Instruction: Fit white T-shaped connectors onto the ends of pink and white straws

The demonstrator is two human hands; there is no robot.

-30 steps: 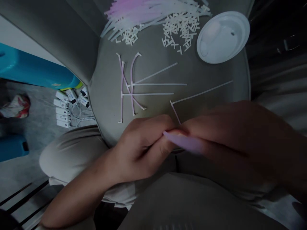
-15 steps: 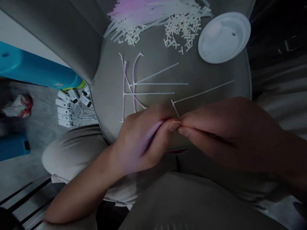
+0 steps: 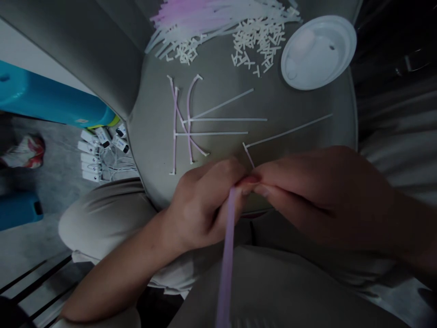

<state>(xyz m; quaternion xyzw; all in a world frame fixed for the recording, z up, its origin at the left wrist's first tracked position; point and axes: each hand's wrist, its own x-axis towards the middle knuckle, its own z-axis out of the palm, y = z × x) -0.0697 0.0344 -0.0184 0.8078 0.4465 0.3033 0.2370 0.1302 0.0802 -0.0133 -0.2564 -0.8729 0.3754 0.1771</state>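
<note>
My left hand [image 3: 208, 200] is closed, its thumb and finger pinching a purple plastic tube [image 3: 227, 264] whose free end points down toward my lap. My right hand [image 3: 317, 196] is closed in a pinch, its fingertips touching the left ones; whatever sits between them is hidden. Just beyond the fingertips lies a white T-shaped connector [image 3: 246, 147]. From it a short stretch of purple tube [image 3: 251, 159] runs in behind the fingers, and a whitish tube [image 3: 290, 130] extends to the right. Farther left are joined tube pieces [image 3: 175, 150], purple bars with white stems and small end connectors.
On the grey chair seat [image 3: 218, 182], a heap of white and pink tubes [image 3: 218, 18] lies at the back. In front of it are piles of white connectors [image 3: 257, 41]. A white plastic bowl [image 3: 319, 82] stands back right. White boxes with cables [image 3: 90, 159] lie on the floor.
The purple tube in my left hand has swung from lying along the hand to pointing down toward my lap. Both hands have shifted slightly downward and remain fingertip to fingertip.
</note>
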